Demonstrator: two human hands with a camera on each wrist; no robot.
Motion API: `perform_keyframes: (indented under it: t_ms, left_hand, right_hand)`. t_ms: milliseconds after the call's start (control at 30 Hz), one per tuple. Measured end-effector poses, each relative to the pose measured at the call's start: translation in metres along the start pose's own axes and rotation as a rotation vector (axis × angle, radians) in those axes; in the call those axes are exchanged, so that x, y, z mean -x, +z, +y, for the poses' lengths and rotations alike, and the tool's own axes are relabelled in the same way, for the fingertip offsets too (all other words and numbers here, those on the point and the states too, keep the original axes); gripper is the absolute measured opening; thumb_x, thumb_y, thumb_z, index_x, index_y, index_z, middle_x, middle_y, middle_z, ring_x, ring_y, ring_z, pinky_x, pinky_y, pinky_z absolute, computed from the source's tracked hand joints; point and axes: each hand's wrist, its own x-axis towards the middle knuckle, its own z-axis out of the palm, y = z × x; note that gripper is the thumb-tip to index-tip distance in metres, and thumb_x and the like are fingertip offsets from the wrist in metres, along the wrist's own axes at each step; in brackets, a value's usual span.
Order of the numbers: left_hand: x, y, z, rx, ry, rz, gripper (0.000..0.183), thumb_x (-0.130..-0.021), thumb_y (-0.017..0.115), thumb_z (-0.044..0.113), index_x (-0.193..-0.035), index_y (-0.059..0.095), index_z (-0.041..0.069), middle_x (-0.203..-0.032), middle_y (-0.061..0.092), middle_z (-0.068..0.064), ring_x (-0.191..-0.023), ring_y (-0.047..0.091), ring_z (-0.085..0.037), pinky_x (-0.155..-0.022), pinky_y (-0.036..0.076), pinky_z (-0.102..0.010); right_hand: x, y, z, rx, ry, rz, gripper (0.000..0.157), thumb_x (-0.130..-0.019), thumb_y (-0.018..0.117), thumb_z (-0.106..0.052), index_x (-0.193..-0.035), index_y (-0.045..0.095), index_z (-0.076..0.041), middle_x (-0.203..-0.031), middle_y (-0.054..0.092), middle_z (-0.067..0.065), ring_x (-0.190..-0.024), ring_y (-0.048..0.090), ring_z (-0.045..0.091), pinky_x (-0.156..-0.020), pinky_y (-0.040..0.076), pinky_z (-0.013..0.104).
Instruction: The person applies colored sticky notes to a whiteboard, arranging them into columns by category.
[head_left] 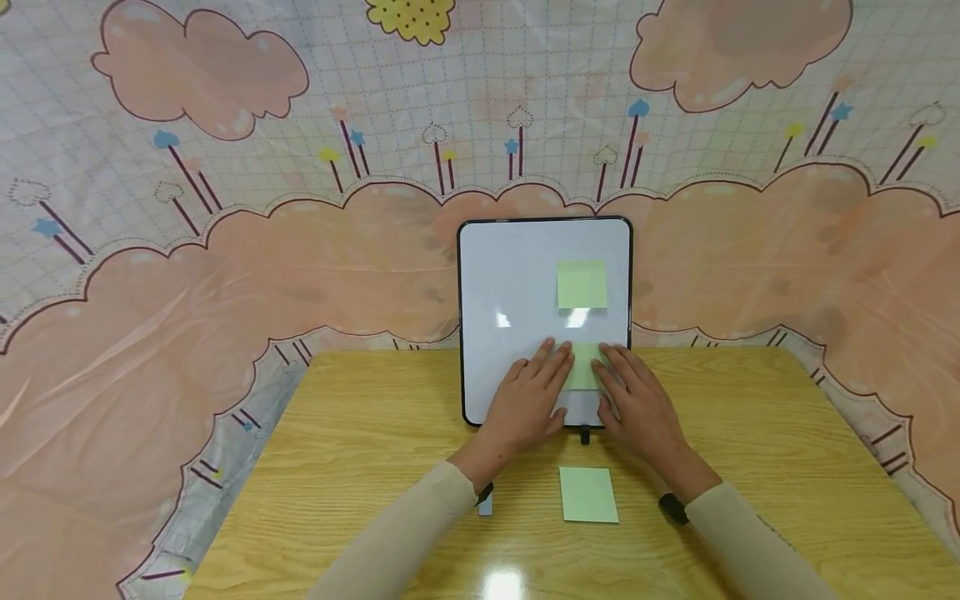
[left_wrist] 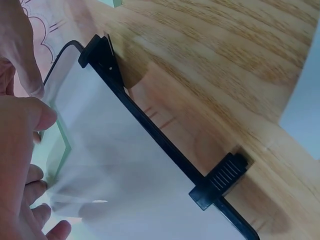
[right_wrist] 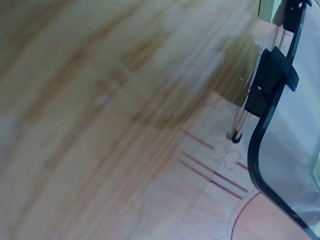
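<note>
A small whiteboard (head_left: 510,275) with a black frame stands upright at the back of the table. On its lower right is a pale green sticky note (head_left: 584,368). My left hand (head_left: 525,396) presses that note's left edge with extended fingers, and my right hand (head_left: 641,404) does the same at the right edge. The left wrist view shows the left hand (left_wrist: 17,135) over the green note (left_wrist: 59,150). Higher on the board sits another green sticky note (head_left: 582,284). In the right wrist view the right hand is out of sight; the whiteboard's corner (right_wrist: 280,150) shows.
Black clips (left_wrist: 220,180) grip the board's bottom edge. A green sticky note pad (head_left: 589,495) lies on the wooden table (head_left: 360,467) between my forearms. A blue-grey piece (head_left: 486,505) is partly hidden by the left wrist. Behind hangs a patterned cloth (head_left: 375,267).
</note>
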Motion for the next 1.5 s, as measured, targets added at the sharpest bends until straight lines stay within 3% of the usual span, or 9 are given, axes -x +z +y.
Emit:
perform_keyframes:
  t_ms: [333,767,1033,1200,1500]
  left_hand:
    - [0.006,0.003,-0.005,0.01,-0.007,0.042,0.088,-0.093,0.06,0.055,-0.16,0.024,0.011,-0.167,0.017,-0.001,-0.153,0.013,-0.021,-0.108,0.038,-0.038]
    - [0.014,0.004,-0.004,-0.014,0.009,0.031,0.087,-0.093,0.059,0.056,-0.159,0.025,0.012,-0.166,0.018,-0.001,-0.153,0.016,-0.02,-0.108,0.038,-0.038]
    - [0.019,0.008,-0.001,-0.024,0.023,0.049,0.085,-0.093,0.059,0.056,-0.159,0.027,0.012,-0.165,0.023,-0.002,-0.152,0.019,-0.02,-0.107,0.04,-0.04]
    - [0.025,0.007,-0.001,0.017,0.025,0.054,0.082,-0.093,0.06,0.054,-0.157,0.032,0.013,-0.163,0.028,-0.001,-0.151,0.022,-0.02,-0.104,0.041,-0.039]
    - [0.049,-0.003,-0.005,0.221,-0.061,-0.037,0.075,-0.096,0.057,0.053,-0.157,0.034,0.016,-0.161,0.033,0.001,-0.151,0.022,-0.019,-0.109,0.037,-0.044]
  right_hand:
    - [0.002,-0.001,-0.001,-0.014,0.001,0.022,0.053,-0.087,0.061,-0.016,-0.136,0.059,0.002,-0.152,0.044,0.019,-0.141,0.038,0.038,-0.118,0.027,0.044]
    - [0.006,0.0,-0.003,-0.026,-0.01,0.039,0.056,-0.083,0.065,-0.016,-0.136,0.059,0.003,-0.148,0.048,0.02,-0.139,0.04,0.038,-0.12,0.025,0.043]
    - [0.008,-0.004,-0.011,-0.053,-0.005,0.019,0.057,-0.083,0.068,-0.014,-0.136,0.058,0.002,-0.144,0.052,0.02,-0.137,0.043,0.038,-0.115,0.031,0.048]
    - [0.011,-0.004,-0.018,-0.08,0.011,0.029,0.057,-0.082,0.068,-0.013,-0.136,0.058,0.001,-0.14,0.055,0.02,-0.136,0.044,0.039,-0.113,0.034,0.051]
    - [0.012,-0.009,-0.032,-0.133,0.052,0.033,0.057,-0.081,0.07,-0.013,-0.136,0.059,-0.001,-0.136,0.058,0.018,-0.134,0.046,0.037,-0.112,0.034,0.05]
